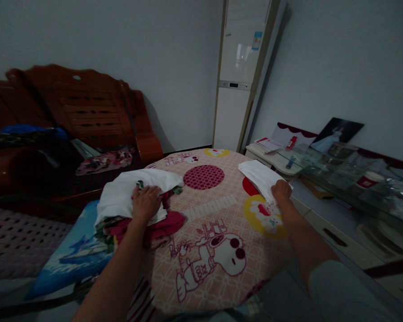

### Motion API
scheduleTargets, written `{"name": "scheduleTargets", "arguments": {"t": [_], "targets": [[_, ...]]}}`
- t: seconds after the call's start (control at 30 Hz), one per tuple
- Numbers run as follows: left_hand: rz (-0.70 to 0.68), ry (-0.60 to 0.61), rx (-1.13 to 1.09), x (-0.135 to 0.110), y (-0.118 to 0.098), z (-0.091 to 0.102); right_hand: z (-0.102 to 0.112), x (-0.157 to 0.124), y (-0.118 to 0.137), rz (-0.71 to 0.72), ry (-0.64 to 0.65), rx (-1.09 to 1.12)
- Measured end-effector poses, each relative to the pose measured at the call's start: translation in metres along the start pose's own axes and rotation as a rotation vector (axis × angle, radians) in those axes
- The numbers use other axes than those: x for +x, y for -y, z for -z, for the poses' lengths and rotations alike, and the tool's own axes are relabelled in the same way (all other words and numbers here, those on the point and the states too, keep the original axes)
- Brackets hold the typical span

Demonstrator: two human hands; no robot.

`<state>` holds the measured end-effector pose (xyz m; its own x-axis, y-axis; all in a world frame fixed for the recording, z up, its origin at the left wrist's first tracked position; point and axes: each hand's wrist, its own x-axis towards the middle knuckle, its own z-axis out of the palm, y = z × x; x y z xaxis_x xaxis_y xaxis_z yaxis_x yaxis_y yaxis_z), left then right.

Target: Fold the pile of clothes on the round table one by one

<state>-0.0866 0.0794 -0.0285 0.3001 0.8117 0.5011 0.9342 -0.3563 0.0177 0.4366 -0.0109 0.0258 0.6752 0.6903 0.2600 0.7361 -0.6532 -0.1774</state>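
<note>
My left hand [146,202] rests palm down on a white garment [127,190] that tops a pile of clothes [147,226] with red and green pieces under it, at the left edge of a round table. The fingers curl into the white cloth. My right hand [281,190] lies on the near end of a folded white cloth [258,175] at the table's right edge, fingers closed on it. The table is covered by a pink cartoon-print cloth [204,223].
A carved wooden bench [83,107] with dark items and a floral cloth stands behind on the left. A tall white air conditioner [237,85] fills the corner. At right, a low glass-topped cabinet [339,179] carries papers, a picture and dishes. A blue-printed cushion [74,250] lies at left.
</note>
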Motion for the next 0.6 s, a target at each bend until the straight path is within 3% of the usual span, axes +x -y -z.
{"name": "scheduleTargets", "arguments": {"t": [0.1,0.17,0.23,0.3,0.37,0.47,0.6], "targets": [[0.016,-0.007,-0.035,0.0,0.0,-0.001,0.022,-0.01,0.018,0.047,-0.085,0.212],[0.068,0.004,-0.088,0.005,-0.004,0.002,0.04,-0.031,0.036,0.232,-0.1,0.578],[0.132,0.029,-0.202,0.013,-0.014,0.009,0.056,-0.058,0.054,0.492,0.118,0.932],[0.137,0.048,-0.377,0.022,-0.033,0.023,0.068,-0.083,0.069,0.567,0.276,1.165],[0.029,0.052,-0.57,0.027,-0.058,0.04,0.075,-0.102,0.08,0.533,0.333,1.294],[-0.187,0.17,-0.818,0.026,-0.1,0.067,0.077,-0.119,0.09,0.51,0.418,1.359],[-0.404,0.384,-0.755,0.008,-0.145,0.091,0.083,-0.141,0.095,0.619,0.556,1.479]]}}
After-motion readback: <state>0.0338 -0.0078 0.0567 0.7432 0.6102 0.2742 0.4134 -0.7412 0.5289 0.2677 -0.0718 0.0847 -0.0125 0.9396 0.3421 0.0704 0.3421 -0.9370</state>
